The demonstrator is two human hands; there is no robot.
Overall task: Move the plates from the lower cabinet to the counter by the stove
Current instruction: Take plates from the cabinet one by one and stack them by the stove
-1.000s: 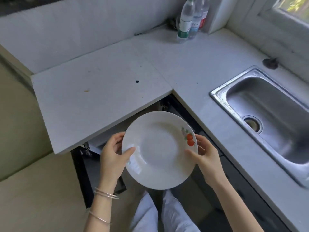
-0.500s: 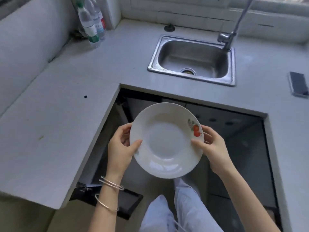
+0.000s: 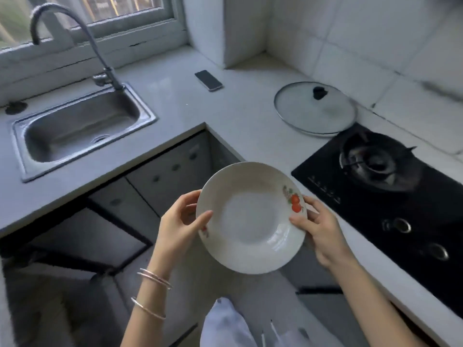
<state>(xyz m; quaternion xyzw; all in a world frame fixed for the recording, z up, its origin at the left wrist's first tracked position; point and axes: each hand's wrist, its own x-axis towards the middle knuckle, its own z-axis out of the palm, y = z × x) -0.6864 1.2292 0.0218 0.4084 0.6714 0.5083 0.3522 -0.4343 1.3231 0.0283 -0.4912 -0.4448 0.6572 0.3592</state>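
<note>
A white plate [image 3: 250, 219] with a red fruit print on its rim is held level in front of me, over the floor between the counters. My left hand [image 3: 179, 222] grips its left rim, thumb on top. My right hand [image 3: 319, 229] grips the right rim beside the print. The plate's right edge is close to the front edge of the grey counter [image 3: 250, 116] that carries the black gas stove [image 3: 390, 194] at the right. A lower cabinet door [image 3: 82, 236] stands open at the left, below the sink.
A glass pot lid [image 3: 314, 108] lies on the counter just behind the stove. A dark phone [image 3: 208, 80] lies further back. A steel sink [image 3: 80, 126] with a curved tap [image 3: 75, 43] is at the left. My white trouser legs [image 3: 245, 324] show below.
The view has swung right from the left counter past the sink to the stove side. The plate stays in both hands and has come near the stove counter.
</note>
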